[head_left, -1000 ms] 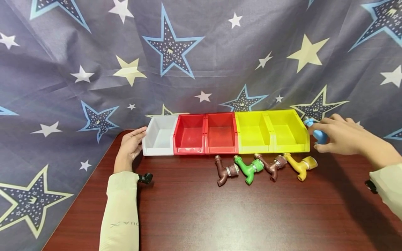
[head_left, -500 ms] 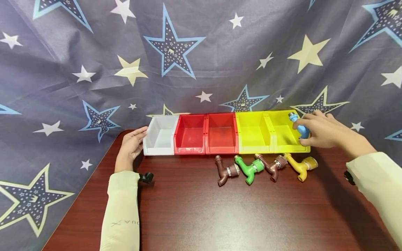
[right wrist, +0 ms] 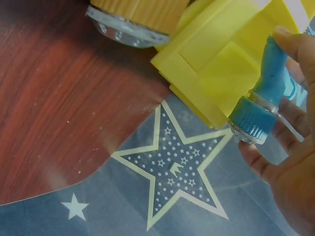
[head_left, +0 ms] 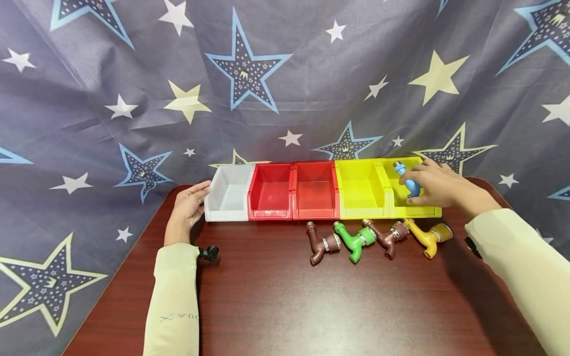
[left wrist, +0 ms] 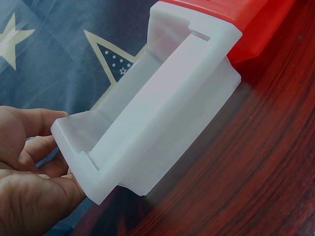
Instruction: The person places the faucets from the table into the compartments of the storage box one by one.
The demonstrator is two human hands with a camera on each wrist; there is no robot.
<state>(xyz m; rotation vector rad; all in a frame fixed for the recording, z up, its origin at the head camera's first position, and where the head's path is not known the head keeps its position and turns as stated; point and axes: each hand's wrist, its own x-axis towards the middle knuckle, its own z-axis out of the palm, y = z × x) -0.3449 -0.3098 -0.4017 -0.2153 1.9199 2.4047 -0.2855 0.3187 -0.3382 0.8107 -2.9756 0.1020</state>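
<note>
My right hand (head_left: 438, 184) holds a blue tap (head_left: 412, 187) over the rightmost yellow bin (head_left: 420, 211). In the right wrist view the thumb and fingers grip the blue tap (right wrist: 268, 83), its ribbed knob pointing down. My left hand (head_left: 187, 207) touches the outer side of the white bin (head_left: 227, 215) at the row's left end. The left wrist view shows its fingers and thumb lying against the end wall of the white bin (left wrist: 147, 113), not curled round it. In front of the bins lie a brown tap (head_left: 317, 244), a green tap (head_left: 355, 241), another brown tap (head_left: 388, 238) and a yellow tap (head_left: 428, 238).
Two red bins (head_left: 270, 213) and a second yellow bin (head_left: 362, 212) stand joined in the row between the hands. A star-printed cloth (head_left: 285, 74) hangs right behind them. The dark red wooden table (head_left: 311, 306) stretches out in front.
From beside the row's right end, my right hand has moved left with the blue tap until it is over the rightmost yellow bin. The left hand stays at the white bin.
</note>
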